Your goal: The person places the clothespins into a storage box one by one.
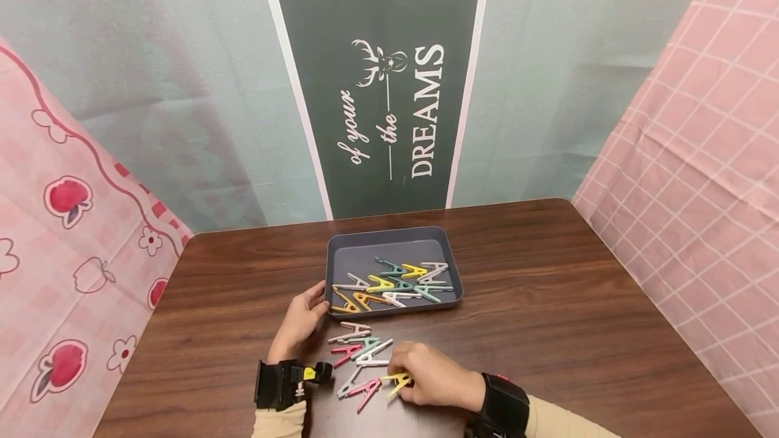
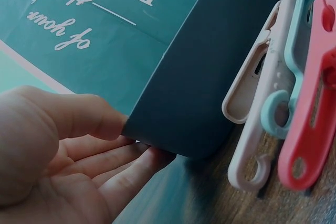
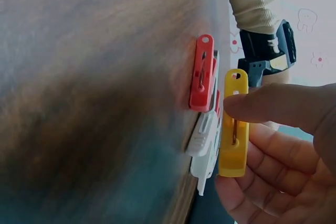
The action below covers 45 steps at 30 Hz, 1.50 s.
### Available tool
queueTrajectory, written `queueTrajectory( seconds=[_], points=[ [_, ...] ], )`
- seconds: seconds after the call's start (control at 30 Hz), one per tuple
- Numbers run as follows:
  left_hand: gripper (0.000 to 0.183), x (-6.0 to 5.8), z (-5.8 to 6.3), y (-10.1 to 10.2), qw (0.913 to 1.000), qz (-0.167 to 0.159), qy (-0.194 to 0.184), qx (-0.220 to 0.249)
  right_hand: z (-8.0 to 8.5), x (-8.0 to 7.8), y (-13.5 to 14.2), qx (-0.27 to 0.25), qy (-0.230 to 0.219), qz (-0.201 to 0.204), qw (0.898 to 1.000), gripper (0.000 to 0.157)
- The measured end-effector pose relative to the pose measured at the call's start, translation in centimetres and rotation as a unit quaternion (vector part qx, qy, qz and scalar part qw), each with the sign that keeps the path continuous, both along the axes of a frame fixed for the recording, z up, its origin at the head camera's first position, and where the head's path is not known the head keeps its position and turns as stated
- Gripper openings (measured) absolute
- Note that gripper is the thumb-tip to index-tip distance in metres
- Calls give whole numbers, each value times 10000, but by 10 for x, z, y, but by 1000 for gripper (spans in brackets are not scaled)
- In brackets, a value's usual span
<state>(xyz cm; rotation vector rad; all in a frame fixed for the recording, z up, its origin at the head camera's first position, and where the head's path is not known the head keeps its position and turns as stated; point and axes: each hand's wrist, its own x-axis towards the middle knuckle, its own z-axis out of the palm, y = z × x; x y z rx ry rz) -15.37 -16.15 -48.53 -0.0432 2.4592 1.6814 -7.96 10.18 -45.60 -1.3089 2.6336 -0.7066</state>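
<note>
My right hand (image 1: 435,376) pinches a yellow clothes peg (image 3: 234,129) between thumb and fingers, close over the table. Beside it lie a pink peg (image 1: 367,394), a grey peg (image 1: 349,382) and a white peg (image 1: 373,354). My left hand (image 1: 299,320) grips the grey tray (image 2: 181,87) at its near left corner, thumb at the rim and fingers against the underside. Inside the tray are several pegs, among them an orange peg (image 1: 368,300) and a white peg (image 1: 402,298). Just in front of the tray lies a pale pink peg (image 1: 350,332).
A red peg (image 1: 345,353) and a pale green peg (image 1: 362,343) lie in the loose group before the tray. The brown wooden table (image 1: 548,303) extends to both sides. Behind its far edge hangs a green and grey curtain (image 1: 389,198), with pink cloths (image 1: 688,154) at the sides.
</note>
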Motion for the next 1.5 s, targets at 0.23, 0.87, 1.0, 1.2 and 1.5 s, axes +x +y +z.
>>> queueTrajectory(
  seconds=[0.23,0.87,1.0,1.2,1.5],
  points=[
    [51,1,0,0,10000,-34,-1,-10,4,-4,-1,-61,-223,-289,9993,16],
    [50,2,5,0,9999,-96,98,7,11,-17,-3,-57,-145,-522,9985,19],
    [50,3,3,0,9999,-83,71,-2,12,-19,-4,-2,-137,-504,9986,19],
    [51,3,0,-1,10000,-68,38,36,13,-22,-5,-13,-7,-486,9988,19],
    [51,1,1,-1,9999,-114,85,38,15,-25,-10,-115,64,-511,9986,19]
  ],
)
